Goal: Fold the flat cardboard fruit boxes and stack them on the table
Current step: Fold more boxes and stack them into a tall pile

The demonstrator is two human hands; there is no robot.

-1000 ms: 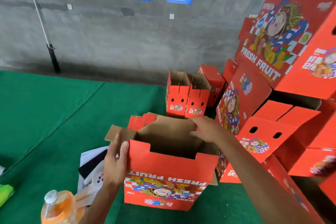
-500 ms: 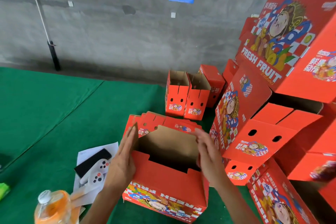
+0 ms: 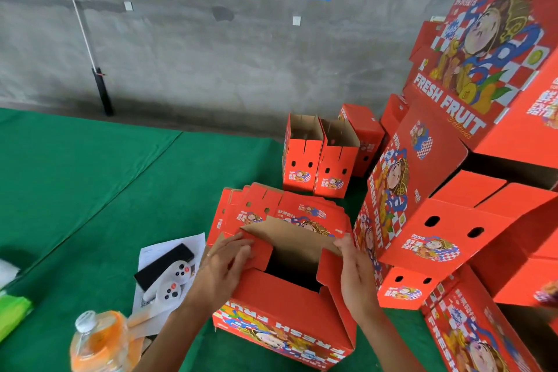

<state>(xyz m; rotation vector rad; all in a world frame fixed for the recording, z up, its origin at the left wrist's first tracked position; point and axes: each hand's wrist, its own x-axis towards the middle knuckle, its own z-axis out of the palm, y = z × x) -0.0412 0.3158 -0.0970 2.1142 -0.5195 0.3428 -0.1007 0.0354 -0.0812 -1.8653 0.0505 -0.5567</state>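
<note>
Box in progress sat on the green table right in front of me, red fruit carton, open top up, printed side facing me upside down. I had my left hand on the left end flap, fingers straight and together, lying flat on the red face and pushing it inward over the opening. My right hand was on the right end flap, fingers also straight and close together, pressing the panel from outside; thumb hidden, couldn't tell its position. Nothing pinched or gripped on either side. Brown back panel stood up behind the opening.

Judged step: tucking both end flaps in. To do it well I figured both flaps should fold along their creases at the same rate, palms flat so the card didn't buckle, and the box body held square on the table so it wouldn't skew. Left flap looked further in than the right.

Flat unfolded boxes lay fanned just behind it. Two folded boxes stood side by side further back, and a bigger leaning pile of boxes was close on the right, near my right wrist, so I reckoned elbow room was tight. White game controller, black phone on paper and orange drink bottle lay to the left
</note>
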